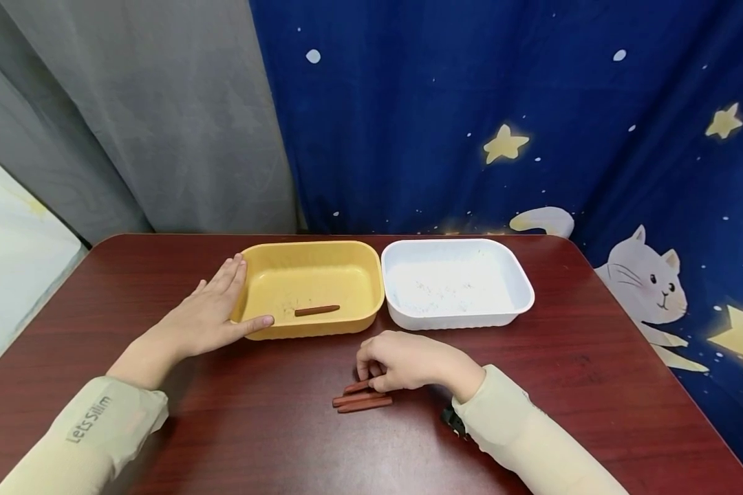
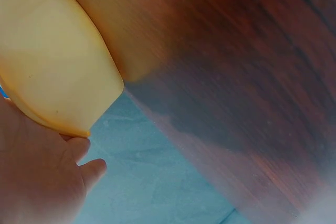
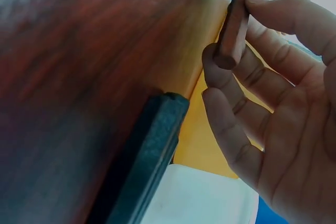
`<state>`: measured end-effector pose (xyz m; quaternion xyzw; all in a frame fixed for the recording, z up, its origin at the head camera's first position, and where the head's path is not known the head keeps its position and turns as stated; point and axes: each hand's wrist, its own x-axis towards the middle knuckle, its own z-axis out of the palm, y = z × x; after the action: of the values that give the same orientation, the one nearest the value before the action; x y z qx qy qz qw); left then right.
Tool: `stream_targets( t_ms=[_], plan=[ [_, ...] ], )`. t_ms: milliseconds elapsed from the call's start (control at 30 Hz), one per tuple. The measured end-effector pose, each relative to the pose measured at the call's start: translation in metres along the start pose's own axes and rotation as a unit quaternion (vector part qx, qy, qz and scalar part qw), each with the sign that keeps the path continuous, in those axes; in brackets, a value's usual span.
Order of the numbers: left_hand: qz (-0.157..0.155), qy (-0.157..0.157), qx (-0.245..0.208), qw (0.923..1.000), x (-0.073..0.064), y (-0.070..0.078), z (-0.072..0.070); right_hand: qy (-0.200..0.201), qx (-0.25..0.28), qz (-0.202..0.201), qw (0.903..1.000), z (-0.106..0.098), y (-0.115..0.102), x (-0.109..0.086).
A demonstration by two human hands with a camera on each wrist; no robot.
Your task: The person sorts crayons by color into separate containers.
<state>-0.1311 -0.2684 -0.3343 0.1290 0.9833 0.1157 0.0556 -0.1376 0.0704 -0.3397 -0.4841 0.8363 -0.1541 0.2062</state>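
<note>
My left hand [image 1: 210,313] rests on the left end of a yellow tray [image 1: 312,278], fingers straight along its side and thumb over the front rim. One brown crayon [image 1: 317,311] lies inside that tray near the front. In front of the trays, my right hand [image 1: 402,361] pinches another brown crayon [image 3: 233,35] between thumb and fingers; the right wrist view shows its six-sided shape. Just below this hand in the head view, two more brown crayons [image 1: 365,405] lie side by side on the table. The left wrist view shows the tray's yellow outer wall [image 2: 58,61] against the left hand.
A white tray [image 1: 461,275] with small dark specks inside stands right of the yellow one, close against it. Both sit near the back of the reddish-brown table [image 1: 254,426]. Curtains [image 1: 408,124] hang behind. A dark object [image 1: 454,421] is at the right wrist.
</note>
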Motion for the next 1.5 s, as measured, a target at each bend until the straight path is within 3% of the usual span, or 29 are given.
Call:
stream_targets(
  t_ms=[433, 967, 1200, 1500],
  plan=[
    [0.000, 0.006, 0.008, 1.0000, 0.000, 0.000, 0.001, 0.035, 0.003, -0.029, 0.9990, -0.005, -0.008, 0.005],
    [0.004, 0.007, 0.007, 0.9999, 0.000, -0.002, 0.001, 0.092, 0.002, -0.036, 0.9951, -0.014, -0.016, 0.009],
    [0.002, 0.007, 0.001, 1.0000, 0.001, -0.002, 0.001, 0.130, -0.001, -0.034, 0.9909, -0.017, -0.015, 0.012],
    [0.002, 0.008, 0.000, 1.0000, 0.001, -0.002, 0.002, 0.181, 0.033, -0.041, 0.9821, -0.018, -0.011, 0.019]
  ],
)
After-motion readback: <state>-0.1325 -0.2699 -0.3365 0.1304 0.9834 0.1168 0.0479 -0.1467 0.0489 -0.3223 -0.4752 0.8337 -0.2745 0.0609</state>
